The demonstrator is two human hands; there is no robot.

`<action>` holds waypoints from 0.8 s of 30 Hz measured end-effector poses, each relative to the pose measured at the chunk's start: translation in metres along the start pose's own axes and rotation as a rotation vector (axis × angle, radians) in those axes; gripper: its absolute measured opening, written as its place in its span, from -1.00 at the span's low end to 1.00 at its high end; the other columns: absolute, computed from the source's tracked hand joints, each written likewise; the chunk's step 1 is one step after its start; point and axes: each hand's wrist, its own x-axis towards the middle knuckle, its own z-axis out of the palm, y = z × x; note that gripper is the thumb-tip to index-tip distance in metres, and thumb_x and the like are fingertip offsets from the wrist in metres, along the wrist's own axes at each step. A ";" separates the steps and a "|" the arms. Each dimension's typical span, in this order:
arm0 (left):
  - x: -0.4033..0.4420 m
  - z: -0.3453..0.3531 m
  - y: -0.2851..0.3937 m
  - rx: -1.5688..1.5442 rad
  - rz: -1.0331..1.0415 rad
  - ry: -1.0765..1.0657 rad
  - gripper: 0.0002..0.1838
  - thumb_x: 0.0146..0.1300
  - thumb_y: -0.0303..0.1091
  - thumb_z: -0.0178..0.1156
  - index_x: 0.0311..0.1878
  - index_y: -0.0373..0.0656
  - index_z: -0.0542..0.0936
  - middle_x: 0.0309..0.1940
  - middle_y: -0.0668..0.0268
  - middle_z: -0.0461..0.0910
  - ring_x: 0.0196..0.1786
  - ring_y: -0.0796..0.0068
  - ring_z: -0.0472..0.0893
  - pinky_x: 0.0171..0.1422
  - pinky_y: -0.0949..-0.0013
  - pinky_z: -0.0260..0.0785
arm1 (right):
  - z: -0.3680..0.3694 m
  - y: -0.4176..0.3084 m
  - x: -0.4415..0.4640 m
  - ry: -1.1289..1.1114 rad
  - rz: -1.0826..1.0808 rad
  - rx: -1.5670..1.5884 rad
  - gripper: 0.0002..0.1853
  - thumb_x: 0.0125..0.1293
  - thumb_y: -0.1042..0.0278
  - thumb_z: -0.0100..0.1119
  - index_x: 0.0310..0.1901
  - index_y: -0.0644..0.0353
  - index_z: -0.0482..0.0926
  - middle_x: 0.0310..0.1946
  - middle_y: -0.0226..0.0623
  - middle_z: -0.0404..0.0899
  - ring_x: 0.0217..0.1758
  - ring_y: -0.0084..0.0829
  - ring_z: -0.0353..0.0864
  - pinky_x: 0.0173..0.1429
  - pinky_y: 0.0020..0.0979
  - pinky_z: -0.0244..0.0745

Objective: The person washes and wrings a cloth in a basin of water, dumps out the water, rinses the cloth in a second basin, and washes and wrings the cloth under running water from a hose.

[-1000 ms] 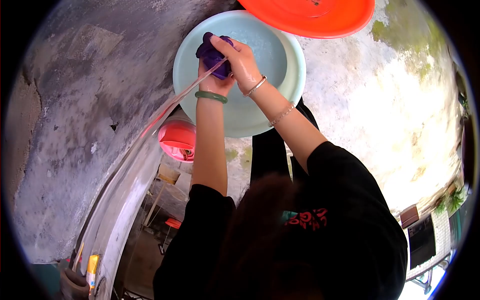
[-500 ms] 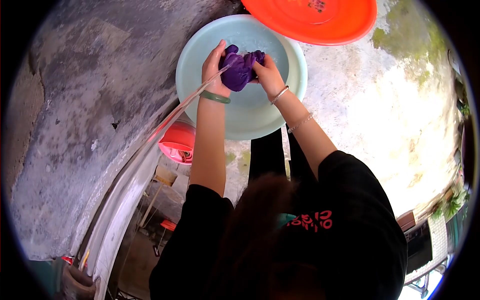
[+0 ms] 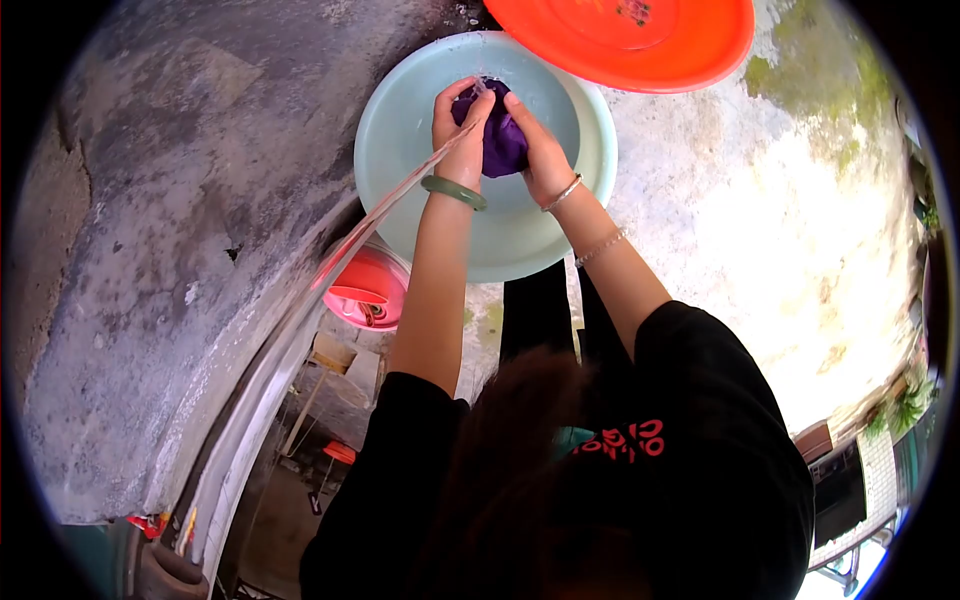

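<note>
A bunched, wet-looking purple cloth (image 3: pixel 505 150) is pressed between my two hands above a pale blue-green basin (image 3: pixel 395 120). My left hand (image 3: pixel 460 135), with a green bangle at the wrist, is closed round the cloth's left side. From the right, my right hand (image 3: pixel 542 152) grips it with the thumb on top; a silver bangle and a beaded bracelet circle that arm. A clear stream (image 3: pixel 405 180), apparently water, slants from the lower left to my left hand and the cloth. The cloth's underside is hidden.
An orange-red basin (image 3: pixel 690 50) overlaps the pale basin's upper right edge. Beside my left forearm is a red-pink container (image 3: pixel 395 285) with things inside. A grey concrete surface (image 3: pixel 180 230) lies to the left, and mottled pale ground (image 3: pixel 690 190) stretches to the right.
My left hand has moved right, closer to my right hand, and its fingers have curled over the cloth. The cloth is squeezed into a more compact bundle.
</note>
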 end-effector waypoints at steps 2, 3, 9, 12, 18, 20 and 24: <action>-0.002 -0.001 -0.003 0.064 0.091 -0.008 -0.55 0.18 -0.40 0.15 0.15 -0.16 0.35 0.03 0.22 0.41 0.06 0.43 0.44 0.15 0.43 0.29 | -0.008 0.004 0.013 0.075 -0.107 -0.073 -0.64 0.30 0.05 0.09 -0.12 0.20 0.53 -0.26 -0.45 0.53 -0.23 -0.63 0.45 -0.08 -0.58 0.34; -0.003 -0.005 -0.006 0.199 0.131 0.032 -0.52 0.17 -0.42 0.13 0.18 -0.16 0.31 0.05 0.21 0.39 0.07 0.40 0.44 0.17 0.40 0.28 | -0.007 0.002 0.015 0.114 -0.158 -0.109 -0.68 0.29 0.09 0.11 -0.20 0.23 0.57 -0.36 -0.46 0.54 -0.33 -0.67 0.44 -0.17 -0.60 0.35; -0.015 -0.028 -0.009 0.006 -0.258 0.143 -0.49 0.23 -0.30 0.04 0.25 -0.15 0.24 0.13 0.16 0.34 0.14 0.23 0.40 0.20 0.10 0.33 | -0.012 -0.013 0.020 0.155 -0.257 0.068 -0.80 0.28 0.26 0.14 -0.31 0.23 0.55 -0.41 -0.48 0.56 -0.37 -0.67 0.47 -0.21 -0.61 0.36; -0.019 -0.028 -0.004 -0.136 -0.440 0.003 -0.54 0.30 -0.17 0.04 0.20 -0.16 0.31 0.11 0.19 0.39 0.17 0.28 0.41 0.18 0.08 0.38 | -0.008 -0.018 0.017 0.100 -0.158 0.197 -0.81 0.26 0.24 0.16 -0.26 0.20 0.53 -0.33 -0.43 0.57 -0.28 -0.60 0.51 -0.12 -0.56 0.39; -0.008 -0.027 -0.026 -0.293 -0.225 0.116 -0.69 0.32 -0.24 0.08 0.06 -0.16 0.42 -0.05 0.31 0.52 0.01 0.45 0.53 0.12 0.34 0.40 | 0.004 -0.022 0.002 0.012 0.023 0.192 -0.68 0.14 0.12 0.28 -0.22 0.19 0.50 -0.26 -0.38 0.57 -0.17 -0.53 0.52 -0.02 -0.52 0.41; -0.007 -0.026 -0.030 -0.227 -0.128 0.205 -0.71 0.32 -0.23 0.08 0.01 -0.18 0.43 -0.08 0.31 0.53 -0.03 0.48 0.55 0.04 0.38 0.44 | 0.006 -0.022 0.003 0.031 0.016 0.092 -0.59 0.04 0.11 0.37 -0.20 0.21 0.48 -0.25 -0.34 0.57 -0.14 -0.52 0.52 -0.01 -0.52 0.40; -0.008 -0.028 -0.022 -0.210 0.031 0.227 -0.70 0.33 -0.15 0.08 -0.07 -0.20 0.44 -0.16 0.29 0.55 -0.15 0.51 0.58 -0.13 0.45 0.49 | -0.003 -0.022 0.014 0.008 -0.019 -0.299 -0.49 0.03 0.13 0.38 -0.08 0.27 0.43 -0.22 -0.31 0.56 -0.13 -0.53 0.52 -0.01 -0.53 0.39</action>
